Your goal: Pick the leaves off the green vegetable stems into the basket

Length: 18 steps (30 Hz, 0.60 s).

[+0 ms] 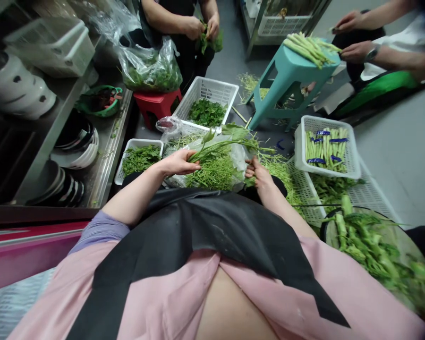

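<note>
Your left forearm bare, slanting toward 2 o'clock | your left hand at your 11, clasped in a grip | your right forearm bare, slanting toward 11 | your right hand at your 1, curled inward, apart from the left

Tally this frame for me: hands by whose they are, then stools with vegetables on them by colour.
Camera wearer's hands: 2 (left hand, right hand)
Hands of the person at the top: 2
Hands of the person at the picture's right: 2
Red stool: 1
Teal stool: 1
Total: 8
</note>
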### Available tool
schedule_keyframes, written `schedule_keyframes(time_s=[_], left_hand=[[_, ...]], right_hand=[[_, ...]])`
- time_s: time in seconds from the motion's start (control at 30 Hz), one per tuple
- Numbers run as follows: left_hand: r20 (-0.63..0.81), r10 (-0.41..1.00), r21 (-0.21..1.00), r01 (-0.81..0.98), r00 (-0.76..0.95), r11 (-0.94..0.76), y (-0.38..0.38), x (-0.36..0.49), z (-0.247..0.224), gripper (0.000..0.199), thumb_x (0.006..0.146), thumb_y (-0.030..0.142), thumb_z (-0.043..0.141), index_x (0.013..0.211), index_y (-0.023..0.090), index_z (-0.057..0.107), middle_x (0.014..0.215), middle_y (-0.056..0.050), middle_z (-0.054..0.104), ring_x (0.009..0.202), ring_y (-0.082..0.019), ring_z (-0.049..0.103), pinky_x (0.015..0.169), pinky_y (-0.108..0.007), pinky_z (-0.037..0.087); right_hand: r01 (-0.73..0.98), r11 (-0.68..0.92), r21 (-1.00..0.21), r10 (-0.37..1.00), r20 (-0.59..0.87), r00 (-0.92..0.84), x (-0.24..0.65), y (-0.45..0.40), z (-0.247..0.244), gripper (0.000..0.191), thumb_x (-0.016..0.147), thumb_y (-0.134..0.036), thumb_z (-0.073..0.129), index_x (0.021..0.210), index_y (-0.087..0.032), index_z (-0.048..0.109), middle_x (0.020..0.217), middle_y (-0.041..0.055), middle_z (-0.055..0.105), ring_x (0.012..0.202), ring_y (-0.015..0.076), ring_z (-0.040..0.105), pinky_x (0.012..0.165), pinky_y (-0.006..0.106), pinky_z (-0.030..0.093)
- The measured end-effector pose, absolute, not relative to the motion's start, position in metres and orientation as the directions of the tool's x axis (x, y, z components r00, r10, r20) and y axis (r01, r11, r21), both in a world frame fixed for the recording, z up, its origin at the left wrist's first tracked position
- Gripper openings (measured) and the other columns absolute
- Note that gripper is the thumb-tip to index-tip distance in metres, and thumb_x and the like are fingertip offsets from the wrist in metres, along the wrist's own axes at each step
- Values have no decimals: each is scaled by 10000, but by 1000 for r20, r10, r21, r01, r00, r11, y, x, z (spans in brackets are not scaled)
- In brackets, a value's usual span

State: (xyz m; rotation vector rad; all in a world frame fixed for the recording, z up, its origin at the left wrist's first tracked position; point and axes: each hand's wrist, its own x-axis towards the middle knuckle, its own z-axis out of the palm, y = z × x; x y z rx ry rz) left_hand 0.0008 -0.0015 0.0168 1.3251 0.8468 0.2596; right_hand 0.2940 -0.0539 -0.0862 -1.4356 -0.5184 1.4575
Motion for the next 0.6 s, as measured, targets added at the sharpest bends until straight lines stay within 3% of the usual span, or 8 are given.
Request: schedule_keyframes(time_s=[0.1, 0.17, 0.27, 0.3, 0.37, 0.47, 0.53, 0.6], left_hand=[[-402, 606, 915, 279, 687, 290, 1, -5, 14, 393, 663, 282, 803, 736, 164, 435, 488, 95, 412, 366, -4, 322, 355, -144, 199], [-404, 604, 914, 271, 687, 303, 3, -8, 11, 402, 661, 298, 805, 743, 167, 433, 476, 96, 407, 354, -4, 305, 346, -147, 183], [-417, 605, 909, 303, 678, 287, 4, -10, 9, 392, 668, 300, 794, 747, 170, 433, 478, 90, 421, 352, -10, 316, 341, -145, 191], [-424, 602, 906, 324, 677, 274, 5, -9, 9, 380, 675, 294, 786, 746, 171, 434, 482, 86, 427, 354, -13, 323, 341, -143, 198], [-431, 602, 900, 364, 672, 239, 5, -7, 11, 350, 690, 275, 767, 742, 171, 438, 491, 81, 434, 361, -18, 337, 345, -143, 213], [-419, 620, 900, 394, 664, 187, 4, -2, 15, 308, 700, 247, 747, 741, 169, 453, 508, 75, 439, 378, -24, 357, 361, -149, 237], [-400, 629, 905, 397, 667, 154, 3, -1, 17, 288, 699, 236, 742, 735, 165, 466, 516, 69, 446, 390, -27, 366, 372, -154, 246], [-380, 636, 909, 399, 672, 121, 2, -6, 17, 275, 693, 228, 742, 720, 160, 477, 519, 62, 451, 399, -28, 369, 381, -156, 241]], right_hand=[[-403, -488, -774, 821, -564, 88, 315, -65, -85, 516, 637, -566, 753, 855, -150, 542, 458, -144, 203, 394, 11, 117, 367, 159, 144], [-283, -445, -849, 836, -508, 207, 321, -71, -79, 481, 605, -450, 792, 892, -148, 551, 477, -127, 295, 390, 22, 199, 378, 170, 196], [185, -206, -961, 835, -74, 545, 315, -77, -57, 320, 681, -356, 706, 901, -152, 597, 586, -49, 507, 477, 75, 420, 465, 210, 353], [387, -109, -916, 849, 116, 516, 310, -78, -47, 265, 732, -351, 655, 904, -151, 625, 656, -13, 576, 546, 95, 494, 528, 225, 406], [692, 130, -711, 929, 331, 166, 294, -78, -29, 239, 804, -321, 578, 948, -157, 675, 814, 44, 666, 709, 130, 592, 668, 247, 459], [819, 426, -385, 904, 140, -404, 264, -69, -11, 325, 803, -220, 564, 1101, -166, 681, 965, 92, 701, 845, 171, 635, 730, 253, 454], [834, 473, -285, 867, -21, -498, 248, -59, -11, 346, 781, -176, 564, 1105, -143, 681, 989, 121, 698, 871, 195, 638, 722, 260, 447], [827, 436, -355, 875, -47, -482, 242, -48, -21, 288, 768, -182, 574, 1025, -132, 695, 992, 129, 695, 903, 210, 634, 754, 272, 452]])
